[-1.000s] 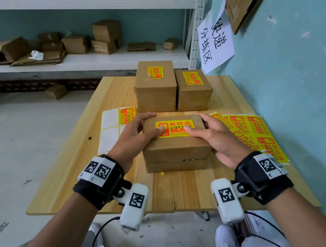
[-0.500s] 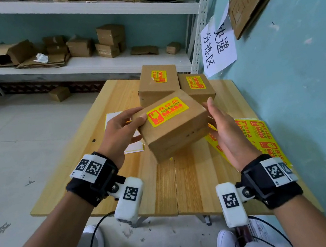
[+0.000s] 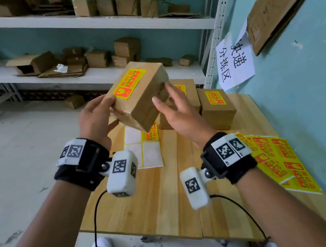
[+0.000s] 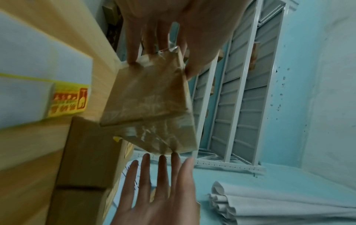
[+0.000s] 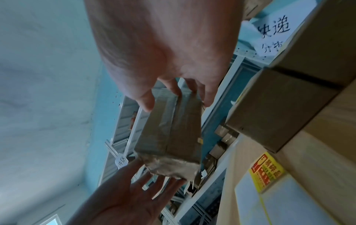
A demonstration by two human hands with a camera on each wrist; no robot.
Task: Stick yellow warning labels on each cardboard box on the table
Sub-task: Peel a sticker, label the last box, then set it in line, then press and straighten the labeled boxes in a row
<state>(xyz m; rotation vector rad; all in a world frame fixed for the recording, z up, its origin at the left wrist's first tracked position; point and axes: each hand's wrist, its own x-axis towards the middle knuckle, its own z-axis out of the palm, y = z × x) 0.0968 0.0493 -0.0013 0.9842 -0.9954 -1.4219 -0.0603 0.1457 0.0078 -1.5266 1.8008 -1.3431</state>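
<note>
Both my hands carry one cardboard box in the air above the far part of the wooden table. Left hand: fingers and thumb curled round the box's near-left end. Right hand: fingers straight and spread, tips against the opposite end. Box: rectangular, brown, tilted, with glossy clear tape on its underside and a yellow warning label on its top face. Beyond it, two labelled boxes stand side by side on the table. A part-used label sheet lies below the box; full yellow sheets lie at right. Steel shelving with more cartons stands behind.
</note>
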